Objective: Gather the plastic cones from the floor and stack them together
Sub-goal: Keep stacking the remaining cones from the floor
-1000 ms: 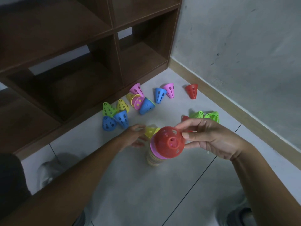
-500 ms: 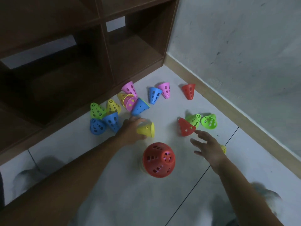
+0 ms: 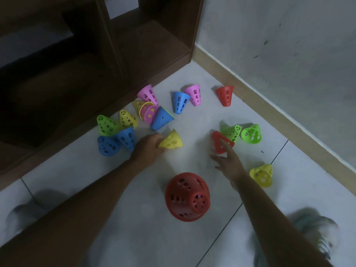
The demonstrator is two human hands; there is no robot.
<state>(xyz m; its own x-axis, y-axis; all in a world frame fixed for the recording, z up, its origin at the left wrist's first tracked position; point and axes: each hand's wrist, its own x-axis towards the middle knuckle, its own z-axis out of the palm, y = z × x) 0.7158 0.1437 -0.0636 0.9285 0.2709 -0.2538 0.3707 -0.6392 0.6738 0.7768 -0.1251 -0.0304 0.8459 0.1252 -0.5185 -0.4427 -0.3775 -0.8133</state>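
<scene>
A dark wooden shelf unit (image 3: 115,54) fills the far left, standing on the pale tiled floor (image 3: 146,237). Near the centre, a stack of cones topped by a red cone (image 3: 187,197) is seen from above, its axis upright and its narrow tip pointing up toward the camera. The left hand (image 3: 148,146) is closed on a yellow cone (image 3: 171,141), which lies on its side with its long axis left to right and its wide mouth to the right. The right hand (image 3: 228,162) is held open, fingers apart, over a red tipped cone (image 3: 219,141) whose tip points far-left. Other cones are scattered farther off; a second yellow cone (image 3: 263,175) lies to the right.
</scene>
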